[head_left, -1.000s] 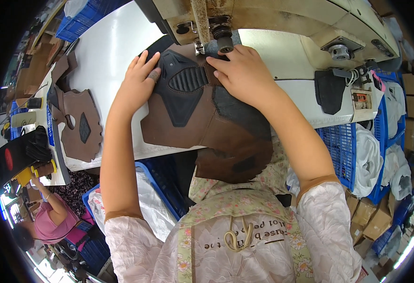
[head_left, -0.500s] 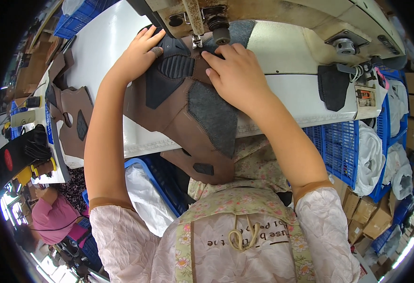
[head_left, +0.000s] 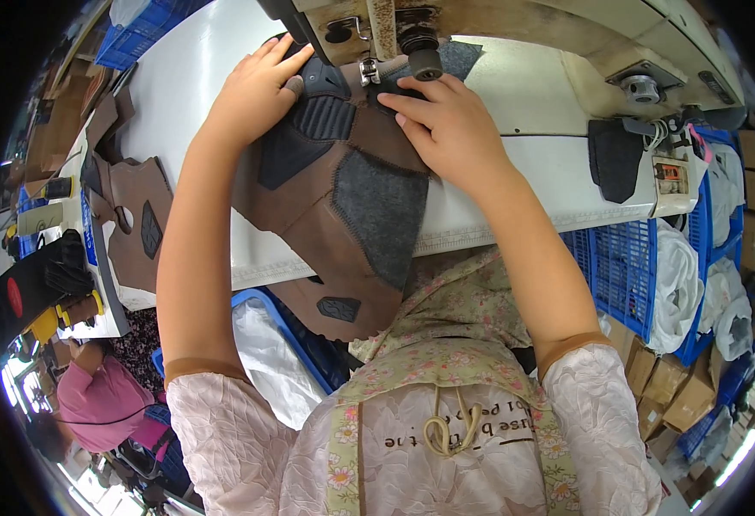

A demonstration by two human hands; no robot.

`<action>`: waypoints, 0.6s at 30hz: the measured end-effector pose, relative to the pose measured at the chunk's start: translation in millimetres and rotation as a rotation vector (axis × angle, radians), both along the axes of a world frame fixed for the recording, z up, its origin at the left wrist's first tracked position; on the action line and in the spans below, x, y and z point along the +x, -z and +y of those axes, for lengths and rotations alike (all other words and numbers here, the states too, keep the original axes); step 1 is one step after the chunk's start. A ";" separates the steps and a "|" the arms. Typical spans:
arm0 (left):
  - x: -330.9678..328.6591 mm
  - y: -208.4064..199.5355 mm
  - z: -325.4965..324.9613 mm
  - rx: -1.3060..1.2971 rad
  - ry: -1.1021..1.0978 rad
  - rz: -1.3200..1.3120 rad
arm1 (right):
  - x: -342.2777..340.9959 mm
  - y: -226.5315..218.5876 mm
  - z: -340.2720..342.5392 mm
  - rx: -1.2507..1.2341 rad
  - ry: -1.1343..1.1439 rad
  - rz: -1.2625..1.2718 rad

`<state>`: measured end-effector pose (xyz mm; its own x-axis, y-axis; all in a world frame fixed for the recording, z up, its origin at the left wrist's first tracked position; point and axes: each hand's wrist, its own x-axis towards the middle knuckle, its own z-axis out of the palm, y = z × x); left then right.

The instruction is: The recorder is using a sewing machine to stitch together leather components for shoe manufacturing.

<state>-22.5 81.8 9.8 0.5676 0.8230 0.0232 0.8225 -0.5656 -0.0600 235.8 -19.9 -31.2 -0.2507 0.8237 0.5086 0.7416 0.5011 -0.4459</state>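
A brown sewn piece [head_left: 308, 245] with dark grey felt-like and black ribbed patches lies on the white sewing machine table, its lower end hanging over the front edge toward my lap. Its upper part sits under the presser foot [head_left: 369, 72] of the sewing machine [head_left: 523, 39]. My left hand [head_left: 261, 93] rests on the piece's upper left side, fingers stretched out, a grey band around one finger. To the right of the presser foot, my right hand [head_left: 456, 129] lies with fingers spread on the dark patch there. The needle tip is too small to make out.
Another brown piece [head_left: 141, 228] lies at the table's left. A black pad [head_left: 616, 161] sits at the right end. Below the front edge is a blue bin [head_left: 287, 331] with a white bag; blue crates [head_left: 616, 271] stand at right. A person in pink [head_left: 102, 391] sits at lower left.
The brown piece has turned slightly, its lower end swinging left and the large grey patch shifting left. My right hand has moved a little to the right, its fingers still spread.
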 end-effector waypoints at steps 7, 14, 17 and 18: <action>78.0 -21.7 -106.9 0.017 -0.128 -0.381 | 5.8 3.5 -0.1 0.018 0.009 -0.014; 109.7 -9.1 -137.3 0.031 -0.182 -0.156 | 15.5 1.3 5.5 -0.019 -0.059 -0.032; 121.8 -13.7 -140.7 -0.029 -0.213 -0.058 | 17.9 -0.4 6.9 -0.064 -0.090 -0.025; 124.4 -14.8 -141.8 -0.051 -0.237 -0.015 | 18.7 -0.5 7.0 -0.051 -0.092 -0.026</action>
<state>101.9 -60.0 24.6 0.3586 0.9334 -0.0153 0.9331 -0.3589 -0.0233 254.5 -12.9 -30.7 -0.3388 0.8215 0.4588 0.7052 0.5444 -0.4541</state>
